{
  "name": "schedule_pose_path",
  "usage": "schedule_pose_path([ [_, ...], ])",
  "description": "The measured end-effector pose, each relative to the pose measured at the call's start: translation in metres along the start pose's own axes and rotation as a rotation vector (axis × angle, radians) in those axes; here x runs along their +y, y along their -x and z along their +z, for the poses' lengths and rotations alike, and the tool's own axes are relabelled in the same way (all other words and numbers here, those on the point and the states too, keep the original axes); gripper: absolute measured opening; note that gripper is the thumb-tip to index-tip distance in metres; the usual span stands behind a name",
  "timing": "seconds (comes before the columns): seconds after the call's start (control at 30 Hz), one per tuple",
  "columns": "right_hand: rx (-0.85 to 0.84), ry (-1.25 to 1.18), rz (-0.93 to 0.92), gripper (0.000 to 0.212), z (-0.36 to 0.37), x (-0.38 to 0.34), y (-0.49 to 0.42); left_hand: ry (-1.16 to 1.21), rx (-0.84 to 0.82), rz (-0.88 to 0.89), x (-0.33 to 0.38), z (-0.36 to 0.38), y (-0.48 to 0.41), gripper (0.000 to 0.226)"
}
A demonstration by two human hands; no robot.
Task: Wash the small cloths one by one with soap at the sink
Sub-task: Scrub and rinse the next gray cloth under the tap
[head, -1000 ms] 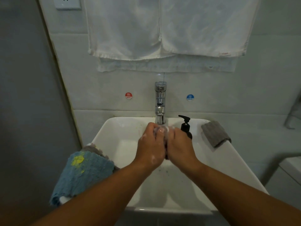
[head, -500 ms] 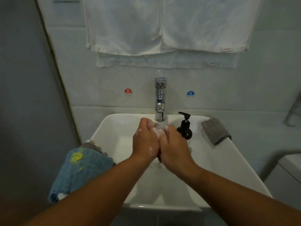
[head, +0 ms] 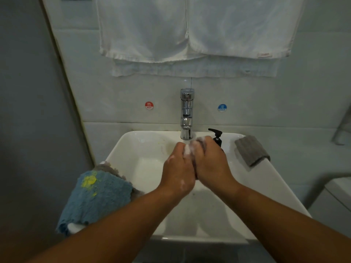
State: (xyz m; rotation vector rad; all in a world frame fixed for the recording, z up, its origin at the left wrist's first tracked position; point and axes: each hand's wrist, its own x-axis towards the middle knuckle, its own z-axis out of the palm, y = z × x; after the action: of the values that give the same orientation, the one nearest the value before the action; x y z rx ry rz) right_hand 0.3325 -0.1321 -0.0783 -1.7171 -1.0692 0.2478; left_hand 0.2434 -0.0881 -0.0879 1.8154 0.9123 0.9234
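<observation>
Blue cloth (head: 96, 198), fluffy, with a yellow blotch: draped over the sink's left rim, well to the left of the tap (head: 187, 114) and nearer the viewer. Grey-brown cloth (head: 112, 168): under the blue cloth, only its edge showing on the side toward the tap. Sink (head: 133, 149): white, rectangular, directly below the tap. Red HOT sticker (head: 149, 105): on the wall tile, left of the tap. Left hand (head: 178, 173): over the basin, just below and slightly left of the tap, flecked with foam; grip closed, fingers curled round the soapy cloth. Soapy cloth (head: 198, 146): dark grey, lathered white, bunched between the two hands just under the tap's spout; most of it is hidden by the fingers. Two white towels (head: 144, 29): hanging side by side on the wall above the tap, with a third hem showing below them. Right hand (head: 210, 164): pressed against the left hand, just below and right of the tap; grip closed round the same cloth. Soap bottle (head: 216, 136): black pump head, on the back rim just right of the tap, its body mostly hidden behind the right hand. Blue COLD sticker (head: 222, 107): on the wall tile, right of the tap. Folded grey cloth (head: 251, 149): ribbed, lying on the sink's right rim, well to the right of the tap, apart from the hands.
</observation>
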Motion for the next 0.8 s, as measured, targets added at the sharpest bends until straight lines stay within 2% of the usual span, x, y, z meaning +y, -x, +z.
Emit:
schedule_pose_path([
  [0.1,-0.01,0.017,0.113,0.023,0.002,0.008,-0.004,0.012,0.027,0.031,0.003,-0.001,-0.002,0.021],
  [0.2,-0.088,0.065,0.051,0.025,0.008,0.002,0.015,-0.018,0.116,-0.014,-0.001,-0.009,-0.015,0.018],
  [0.3,-0.054,0.011,-0.017,0.026,0.006,-0.003,0.012,-0.008,0.038,-0.026,-0.002,-0.007,-0.006,0.016],
  [0.37,0.0,0.015,0.042,0.025,0.003,0.0,-0.003,0.006,0.001,0.003,0.0,-0.001,0.004,0.022],
  [0.5,-0.069,0.062,0.126,0.026,0.009,0.01,0.002,-0.013,0.065,0.019,-0.003,-0.004,-0.005,0.02],
  [0.6,-0.113,0.069,0.024,0.025,0.007,-0.001,0.017,0.025,0.094,-0.038,-0.006,-0.01,-0.013,0.017],
  [0.67,-0.058,0.01,-0.001,0.021,0.005,-0.001,0.009,0.059,0.044,-0.05,-0.006,-0.006,-0.008,0.018],
  [0.73,-0.005,-0.016,0.069,0.019,0.0,-0.001,-0.005,0.071,-0.016,-0.041,-0.006,-0.002,-0.004,0.017],
  [0.8,-0.032,-0.028,0.143,0.02,0.002,0.002,-0.005,0.079,-0.016,-0.019,-0.005,-0.003,-0.006,0.014],
])
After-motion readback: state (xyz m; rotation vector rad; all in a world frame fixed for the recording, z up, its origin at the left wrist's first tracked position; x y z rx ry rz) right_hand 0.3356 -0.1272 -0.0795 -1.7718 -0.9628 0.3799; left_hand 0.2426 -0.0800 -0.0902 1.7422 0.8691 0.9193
